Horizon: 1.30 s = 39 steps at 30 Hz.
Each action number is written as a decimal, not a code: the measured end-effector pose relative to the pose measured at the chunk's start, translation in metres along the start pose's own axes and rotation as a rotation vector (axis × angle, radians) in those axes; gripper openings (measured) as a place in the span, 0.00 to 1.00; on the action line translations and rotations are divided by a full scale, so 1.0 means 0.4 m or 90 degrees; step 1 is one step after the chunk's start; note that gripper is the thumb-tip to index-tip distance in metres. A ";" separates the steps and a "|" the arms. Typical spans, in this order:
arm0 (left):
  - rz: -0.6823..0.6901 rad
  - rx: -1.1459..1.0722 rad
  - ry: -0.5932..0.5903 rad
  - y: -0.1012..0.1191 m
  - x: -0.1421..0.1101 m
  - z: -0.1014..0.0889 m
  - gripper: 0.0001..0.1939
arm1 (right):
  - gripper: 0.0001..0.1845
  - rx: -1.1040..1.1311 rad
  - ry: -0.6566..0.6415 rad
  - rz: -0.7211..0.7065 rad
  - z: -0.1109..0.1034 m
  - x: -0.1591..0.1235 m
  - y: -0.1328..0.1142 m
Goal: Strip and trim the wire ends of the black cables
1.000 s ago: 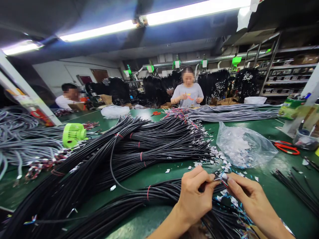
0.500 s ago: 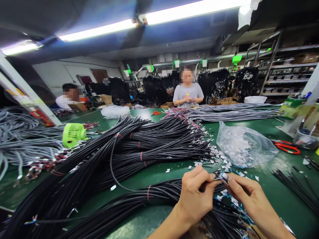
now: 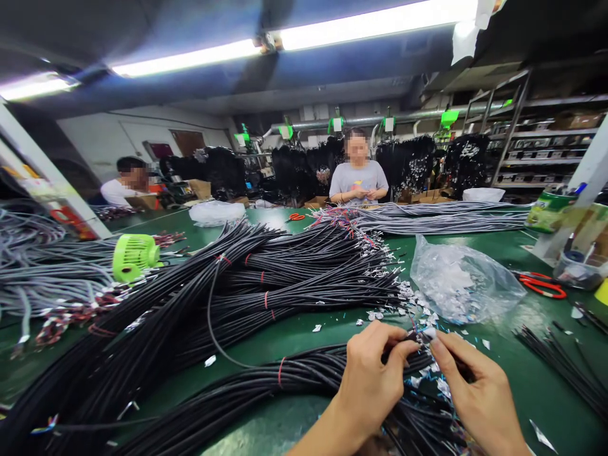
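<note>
My left hand [image 3: 373, 373] is closed in a pinch around the end of a black cable, just above the near bundle. Thin coloured wires [image 3: 415, 328] stick out between the two hands. Close beside it, my right hand [image 3: 477, 383] pinches at the wires, with a small white piece [image 3: 430, 332] at its fingertips. The fingers partly hide the wire ends. Under both hands runs a bundle of black cables [image 3: 228, 396] tied with a red band. Scraps of white wrapping and bits of blue wire lie around the hands.
More black cable bundles [image 3: 304, 297] cover the green table's middle. A clear plastic bag [image 3: 465, 278] of scraps lies right of them, then orange-handled scissors [image 3: 541, 286]. A green fan [image 3: 135, 256] stands left by grey cables [image 3: 52, 272]. A co-worker [image 3: 359, 174] sits opposite.
The coloured wires between my fingers now stand more upright, where before they stretched across to the right hand. My right hand has shifted slightly left; the left hand has barely moved.
</note>
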<state>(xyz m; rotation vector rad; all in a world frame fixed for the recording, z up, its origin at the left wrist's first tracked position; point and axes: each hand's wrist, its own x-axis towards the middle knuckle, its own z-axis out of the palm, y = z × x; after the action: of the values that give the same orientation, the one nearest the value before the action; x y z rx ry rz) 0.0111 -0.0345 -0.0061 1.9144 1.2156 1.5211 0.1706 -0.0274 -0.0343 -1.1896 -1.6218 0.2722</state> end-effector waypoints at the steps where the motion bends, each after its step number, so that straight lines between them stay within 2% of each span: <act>1: -0.006 -0.001 -0.012 0.002 0.001 -0.002 0.04 | 0.13 -0.020 0.015 -0.021 -0.001 -0.001 -0.001; 5: -0.047 -0.020 -0.074 0.018 0.010 -0.014 0.11 | 0.12 -0.046 0.024 -0.079 -0.009 0.003 -0.018; 10: -0.221 -0.257 -0.193 0.020 0.029 -0.024 0.17 | 0.11 -0.018 -0.043 -0.088 -0.020 0.015 -0.026; 12: -0.264 -0.320 -0.210 0.015 0.031 -0.021 0.17 | 0.12 -0.009 -0.063 -0.071 -0.022 0.017 -0.018; 13: -0.267 -0.319 -0.195 0.013 0.030 -0.018 0.16 | 0.12 -0.007 -0.059 -0.058 -0.023 0.018 -0.014; 16: -0.210 -0.216 -0.090 0.011 0.021 -0.006 0.09 | 0.13 0.013 -0.019 0.012 -0.029 0.025 -0.012; 18: -0.143 -0.134 -0.054 0.014 0.012 0.000 0.06 | 0.14 0.048 -0.018 0.042 -0.036 0.033 -0.023; 21: -0.058 -0.063 -0.070 0.019 0.004 0.003 0.05 | 0.12 0.091 -0.080 0.030 -0.045 0.045 -0.045; 23: -0.027 -0.040 -0.083 0.018 0.006 0.001 0.04 | 0.14 0.138 -0.123 0.044 -0.045 0.048 -0.053; 28: 0.009 -0.042 -0.134 0.010 0.024 -0.006 0.02 | 0.17 0.396 -0.300 0.251 -0.033 0.039 -0.048; 30: -0.010 -0.048 -0.140 0.009 0.028 -0.007 0.02 | 0.15 0.374 -0.320 0.200 -0.033 0.037 -0.050; 32: -0.046 -0.062 -0.161 0.012 0.029 -0.008 0.03 | 0.12 0.249 -0.273 0.055 -0.038 0.040 -0.052; 34: -0.074 -0.096 -0.208 0.016 0.027 -0.009 0.09 | 0.10 0.115 -0.203 -0.065 -0.049 0.048 -0.046; 36: -0.094 -0.146 -0.249 0.019 0.026 -0.012 0.15 | 0.09 0.040 -0.111 -0.080 -0.062 0.059 -0.030; 39: -0.134 -0.199 -0.259 0.024 0.028 -0.018 0.19 | 0.06 0.012 0.085 0.007 -0.080 0.076 -0.001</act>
<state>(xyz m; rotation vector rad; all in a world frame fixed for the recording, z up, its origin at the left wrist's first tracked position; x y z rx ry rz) 0.0085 -0.0319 0.0097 1.7168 0.9053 1.0721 0.1988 -0.0153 -0.0025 -1.1772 -1.4949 0.2103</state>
